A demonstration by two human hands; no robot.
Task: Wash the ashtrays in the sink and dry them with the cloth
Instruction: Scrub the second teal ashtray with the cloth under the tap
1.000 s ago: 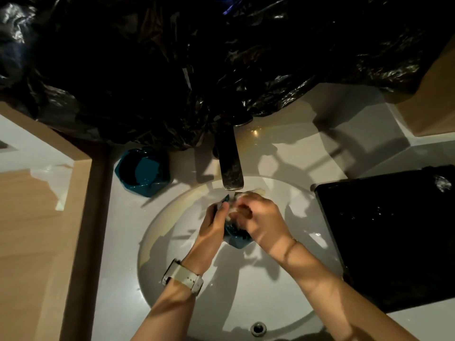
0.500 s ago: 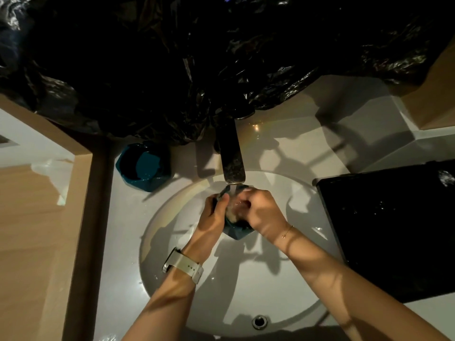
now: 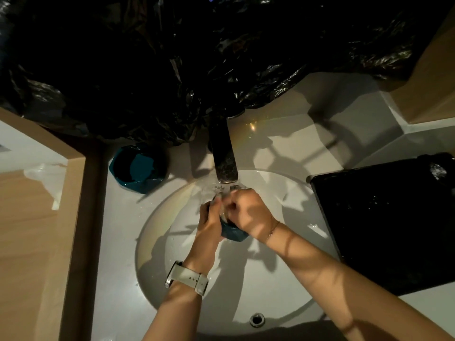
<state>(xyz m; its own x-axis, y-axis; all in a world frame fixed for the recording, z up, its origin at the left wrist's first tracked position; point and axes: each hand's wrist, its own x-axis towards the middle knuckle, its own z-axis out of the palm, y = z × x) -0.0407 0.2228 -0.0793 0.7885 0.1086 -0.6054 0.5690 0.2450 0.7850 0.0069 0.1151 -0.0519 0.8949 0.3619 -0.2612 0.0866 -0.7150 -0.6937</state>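
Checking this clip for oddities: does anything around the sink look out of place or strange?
Yes: crumpled black plastic sheeting covers the whole wall behind the tap, where a mirror would normally be. Otherwise nothing stands out; both hands hold a teal ashtray under running water.

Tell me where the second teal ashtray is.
In the head view the second teal ashtray sits on the counter, left of the faucet, just beyond the sink rim.

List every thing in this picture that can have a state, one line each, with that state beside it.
Tap: running, water falling onto the hands.
Teal ashtray in the hands: held under the stream, wet.
Second teal ashtray: upright on the counter, left of the tap.
Left hand: gripping the held ashtray.
Right hand: fingers curled over it.
Sink: wet.
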